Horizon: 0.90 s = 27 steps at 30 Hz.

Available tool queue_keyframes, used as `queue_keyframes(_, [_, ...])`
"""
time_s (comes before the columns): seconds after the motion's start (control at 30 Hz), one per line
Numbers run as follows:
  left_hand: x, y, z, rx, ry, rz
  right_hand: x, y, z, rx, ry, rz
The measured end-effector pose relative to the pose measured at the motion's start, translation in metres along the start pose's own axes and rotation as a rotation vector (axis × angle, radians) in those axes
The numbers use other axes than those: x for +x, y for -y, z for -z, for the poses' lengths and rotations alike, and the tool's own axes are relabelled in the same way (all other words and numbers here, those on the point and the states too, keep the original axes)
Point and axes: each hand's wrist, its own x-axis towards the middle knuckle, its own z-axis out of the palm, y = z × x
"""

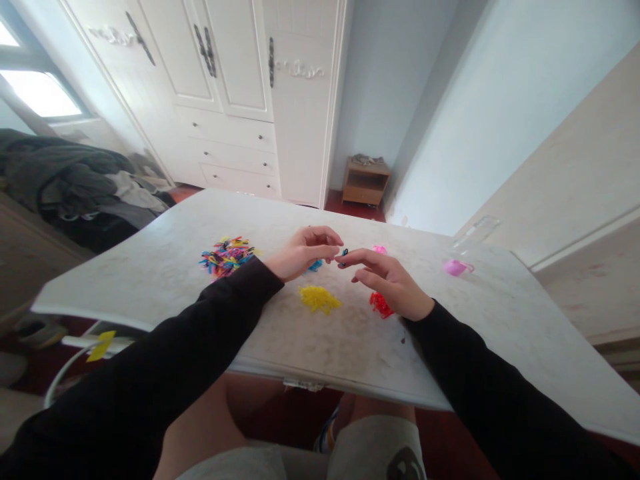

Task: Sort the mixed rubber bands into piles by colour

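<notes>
A pile of yellow strips (319,300) lies on the table (330,350), nearer the body than the hands; red strips (381,305) lie just beside and partly under the right hand (393,283). That hand is loosely bent, a small blue-and-black piece (344,255) at its fingertips. The left hand (305,253) curls narrow beside it; whether either grips it, I cannot tell. Blue strips (315,266) show below the left hand, a mixed pile (227,257) to its left. Pink strips (380,250) lie beyond the right hand.
</notes>
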Motion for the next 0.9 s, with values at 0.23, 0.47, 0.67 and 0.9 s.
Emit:
queue_keyframes(0.23, [-0.0021,-0.0033,-0.0003,0.121,0.129,-0.045,0.0018,-0.0036,0.0009,0.124,-0.079,0.001])
queue_keyframes(0.47, [-0.003,-0.0034,-0.0012,0.176,0.238,-0.059,0.0022,-0.0052,-0.002,0.225,-0.122,-0.098])
queue_keyframes(0.67, [-0.0024,-0.0003,-0.0012,0.175,0.233,-0.058,0.0033,-0.0062,-0.0042,0.228,-0.138,-0.122])
queue_keyframes(0.9, [-0.0019,-0.0005,-0.0034,0.153,0.22,-0.029,0.0035,-0.0089,-0.0034,0.234,-0.138,-0.135])
